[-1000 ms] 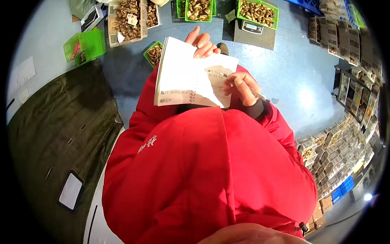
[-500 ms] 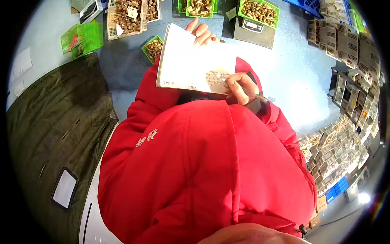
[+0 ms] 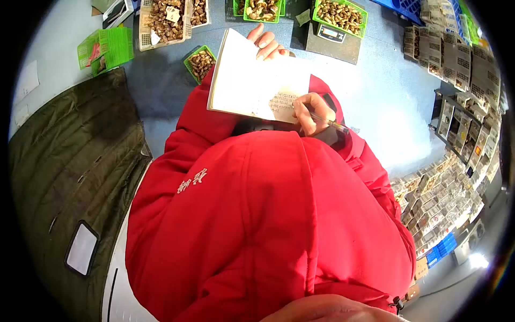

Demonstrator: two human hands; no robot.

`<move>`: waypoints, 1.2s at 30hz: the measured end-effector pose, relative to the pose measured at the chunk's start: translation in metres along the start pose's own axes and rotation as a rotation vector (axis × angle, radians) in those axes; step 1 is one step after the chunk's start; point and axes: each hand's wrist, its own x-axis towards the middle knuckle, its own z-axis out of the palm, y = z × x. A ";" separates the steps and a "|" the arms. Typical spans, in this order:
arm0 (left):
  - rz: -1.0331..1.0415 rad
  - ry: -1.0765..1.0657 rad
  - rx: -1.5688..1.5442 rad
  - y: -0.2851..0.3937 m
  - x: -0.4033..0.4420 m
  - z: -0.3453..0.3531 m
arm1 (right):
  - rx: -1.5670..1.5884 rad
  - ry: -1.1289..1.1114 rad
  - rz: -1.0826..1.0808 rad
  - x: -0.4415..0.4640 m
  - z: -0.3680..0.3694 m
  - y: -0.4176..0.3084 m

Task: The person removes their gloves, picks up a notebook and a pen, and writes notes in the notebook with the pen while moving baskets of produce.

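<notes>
Notebook (image 3: 247, 80) open above the red jacket's (image 3: 225, 214) lap, pale pages glaring, dark handwriting low on the right; the right hand (image 3: 313, 114) pinches a pen (image 3: 339, 126) there, left hand (image 3: 268, 44) curled firmly over the far edge, green basket (image 3: 118, 48) beyond.

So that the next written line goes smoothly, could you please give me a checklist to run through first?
1. Notebook open: ok.
2. Pen held in right hand: ok.
3. Left hand at notebook's far edge: ok; firmness of its grip: cannot tell.
4. Handwriting legible: cannot tell, too small.
5. Scale reading clear: cannot tell, too small.
</notes>
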 end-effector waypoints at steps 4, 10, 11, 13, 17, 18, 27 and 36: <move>-0.010 0.000 0.030 0.002 0.000 -0.001 | 0.000 0.016 -0.004 0.001 0.002 0.002; -0.016 0.062 0.078 0.005 -0.001 0.001 | -0.090 -0.018 -0.051 0.004 0.000 0.006; -0.014 0.046 0.059 0.005 0.000 0.000 | -0.112 -0.019 -0.070 0.005 0.000 0.006; -0.013 0.017 0.020 0.002 0.000 -0.005 | -0.153 -0.021 -0.077 0.005 0.000 0.008; -0.016 0.039 0.022 0.001 -0.001 -0.006 | -0.141 -0.024 -0.048 0.005 -0.002 0.013; -0.012 0.055 0.030 0.001 -0.002 -0.005 | -0.117 -0.023 -0.046 0.004 -0.002 0.013; -0.023 0.036 0.022 0.000 -0.001 -0.005 | -0.044 -0.029 0.060 0.004 -0.003 0.002; -0.014 0.065 -0.017 -0.003 -0.001 -0.003 | 0.031 -0.008 0.144 0.001 -0.005 -0.001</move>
